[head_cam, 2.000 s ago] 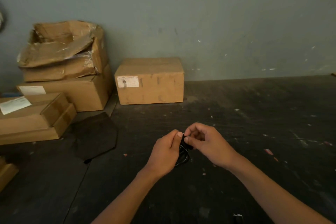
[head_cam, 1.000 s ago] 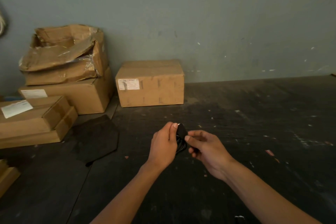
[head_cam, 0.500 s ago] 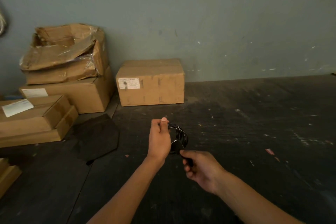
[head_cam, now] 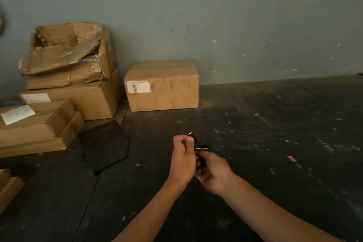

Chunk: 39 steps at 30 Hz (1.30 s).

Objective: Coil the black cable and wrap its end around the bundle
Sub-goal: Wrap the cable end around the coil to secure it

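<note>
Black cable sits already coiled into a small bundle, pinched between the left hand and right hand, which meet above the near bench. Judging by this, only wrapping remains; cardboard boxes stand far left.

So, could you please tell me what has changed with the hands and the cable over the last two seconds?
The right hand dropped below the bundle and has come back up against the left hand, closing on the black cable. The left hand kept its grip throughout. The cardboard boxes have not moved.
</note>
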### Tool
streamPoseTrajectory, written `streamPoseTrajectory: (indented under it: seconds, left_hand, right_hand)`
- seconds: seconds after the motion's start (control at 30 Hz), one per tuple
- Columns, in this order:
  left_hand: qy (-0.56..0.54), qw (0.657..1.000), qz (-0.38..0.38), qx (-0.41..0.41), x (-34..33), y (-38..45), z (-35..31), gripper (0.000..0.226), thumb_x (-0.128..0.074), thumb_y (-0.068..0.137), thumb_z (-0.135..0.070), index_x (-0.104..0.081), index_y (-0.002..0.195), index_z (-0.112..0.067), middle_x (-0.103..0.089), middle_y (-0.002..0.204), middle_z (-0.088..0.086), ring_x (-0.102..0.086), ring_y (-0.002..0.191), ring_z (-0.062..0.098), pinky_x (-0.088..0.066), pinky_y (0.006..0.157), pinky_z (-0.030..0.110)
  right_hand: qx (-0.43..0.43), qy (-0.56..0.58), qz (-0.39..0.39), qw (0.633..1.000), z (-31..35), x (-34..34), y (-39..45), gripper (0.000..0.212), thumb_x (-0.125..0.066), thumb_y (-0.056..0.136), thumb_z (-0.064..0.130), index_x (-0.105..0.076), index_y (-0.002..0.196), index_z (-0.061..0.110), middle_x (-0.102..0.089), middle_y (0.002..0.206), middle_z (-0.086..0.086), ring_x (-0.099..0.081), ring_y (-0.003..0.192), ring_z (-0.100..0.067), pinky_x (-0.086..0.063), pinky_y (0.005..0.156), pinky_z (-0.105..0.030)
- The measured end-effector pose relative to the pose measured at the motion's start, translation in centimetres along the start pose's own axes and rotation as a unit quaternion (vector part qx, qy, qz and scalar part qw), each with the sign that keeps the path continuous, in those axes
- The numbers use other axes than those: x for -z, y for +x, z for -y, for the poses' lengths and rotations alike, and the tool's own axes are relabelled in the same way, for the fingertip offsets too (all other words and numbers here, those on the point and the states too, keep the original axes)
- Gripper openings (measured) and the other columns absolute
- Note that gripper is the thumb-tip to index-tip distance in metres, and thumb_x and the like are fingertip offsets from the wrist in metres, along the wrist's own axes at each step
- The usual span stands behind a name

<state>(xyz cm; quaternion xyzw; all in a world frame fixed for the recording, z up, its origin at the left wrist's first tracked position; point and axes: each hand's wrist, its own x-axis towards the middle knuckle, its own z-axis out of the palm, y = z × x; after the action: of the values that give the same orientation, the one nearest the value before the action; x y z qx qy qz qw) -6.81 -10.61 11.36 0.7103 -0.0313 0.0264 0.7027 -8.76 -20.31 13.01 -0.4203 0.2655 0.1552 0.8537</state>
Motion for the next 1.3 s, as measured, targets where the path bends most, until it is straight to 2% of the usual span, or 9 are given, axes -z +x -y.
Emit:
streamPoseTrajectory:
  seconds: [0.27,0.4,0.6,0.87,0.93,1.03,1.13,1.2,1.3]
  left_hand:
    - [0.012,0.996,-0.006,0.093,0.4,0.4,0.9,0.028,-0.043,0.101,-0.039,-0.035,0.125,-0.027,-0.066,0.104,0.005,-0.068,0.09,0.013,-0.055,0.074,0.029]
    - [0.048,0.994,0.002,0.099,0.6,0.7,0.7,0.025,-0.041,0.101,-0.04,-0.058,0.102,-0.021,-0.061,0.078,-0.001,-0.059,0.062,0.002,-0.045,0.053,0.018]
    - [0.079,0.996,-0.028,0.026,1.0,1.0,0.9,0.019,-0.042,0.103,-0.031,-0.054,0.094,-0.019,-0.058,0.081,0.002,-0.054,0.066,0.008,-0.045,0.057,0.023]
    - [0.168,0.985,-0.04,-0.004,2.2,1.1,2.0,0.017,-0.042,0.103,-0.026,-0.051,0.091,-0.019,-0.058,0.079,0.002,-0.056,0.062,0.003,-0.045,0.05,0.019]
    - [0.149,0.986,-0.051,0.05,2.3,1.2,2.4,0.019,-0.042,0.103,-0.029,-0.054,0.093,-0.017,-0.057,0.083,0.003,-0.054,0.067,0.009,-0.043,0.056,0.024]
    - [0.067,0.987,-0.043,0.142,2.3,1.4,2.6,0.027,-0.041,0.103,-0.03,-0.058,0.104,-0.011,-0.053,0.076,0.002,-0.05,0.064,0.011,-0.043,0.06,0.028]
    - [-0.005,0.98,-0.024,0.196,2.5,1.7,2.1,0.029,-0.041,0.103,-0.029,-0.061,0.103,-0.007,-0.049,0.068,0.001,-0.044,0.055,0.011,-0.043,0.059,0.03]
    - [-0.032,0.976,-0.018,0.214,2.5,1.9,1.7,0.029,-0.042,0.103,-0.027,-0.061,0.094,-0.008,-0.047,0.06,-0.001,-0.041,0.05,0.01,-0.042,0.056,0.03]
    - [-0.048,0.972,-0.003,0.228,2.5,1.8,1.2,0.027,-0.043,0.103,-0.026,-0.062,0.093,-0.008,-0.047,0.055,-0.003,-0.04,0.048,0.009,-0.042,0.055,0.03]
  right_hand:
    - [-0.015,0.006,0.032,0.999,-0.1,0.7,0.1,0.016,-0.062,0.087,0.01,-0.071,0.1,0.008,-0.071,0.066,-0.006,-0.057,0.061,-0.015,-0.047,0.06,-0.029]
    - [-0.01,-0.011,0.044,0.999,-0.1,1.0,0.2,0.018,-0.055,0.093,0.011,-0.069,0.103,0.009,-0.07,0.067,-0.005,-0.054,0.062,-0.014,-0.044,0.058,-0.027]
    - [0.025,-0.136,0.072,0.988,1.0,1.0,-0.4,0.014,-0.057,0.094,0.009,-0.069,0.101,0.006,-0.065,0.079,-0.006,-0.055,0.067,-0.014,-0.047,0.061,-0.026]
    - [0.206,-0.369,0.075,0.903,1.5,1.4,-1.5,0.012,-0.059,0.094,0.015,-0.069,0.098,0.018,-0.071,0.087,-0.003,-0.065,0.07,-0.009,-0.052,0.062,-0.021]
    - [0.297,-0.418,0.077,0.855,1.6,1.8,-1.2,0.012,-0.057,0.095,0.014,-0.066,0.097,0.023,-0.069,0.09,0.001,-0.066,0.073,-0.003,-0.053,0.064,-0.017]
    - [0.44,-0.558,0.072,0.7,1.3,3.1,-0.3,0.027,-0.057,0.091,0.002,-0.059,0.103,0.027,-0.057,0.101,0.009,-0.057,0.093,0.003,-0.048,0.076,-0.008]
    - [0.477,-0.657,0.09,0.577,0.6,4.7,0.5,0.043,-0.061,0.087,0.002,-0.052,0.119,0.029,-0.045,0.118,0.01,-0.049,0.11,-0.003,-0.049,0.09,-0.018]
    - [0.489,-0.692,0.094,0.523,0.2,5.4,1.0,0.051,-0.066,0.085,0.01,-0.046,0.125,0.033,-0.04,0.124,0.01,-0.044,0.114,-0.005,-0.05,0.092,-0.025]
    - [0.524,-0.694,0.076,0.487,0.1,5.5,1.4,0.05,-0.068,0.084,0.019,-0.045,0.127,0.032,-0.045,0.124,0.007,-0.047,0.111,-0.009,-0.051,0.092,-0.031]
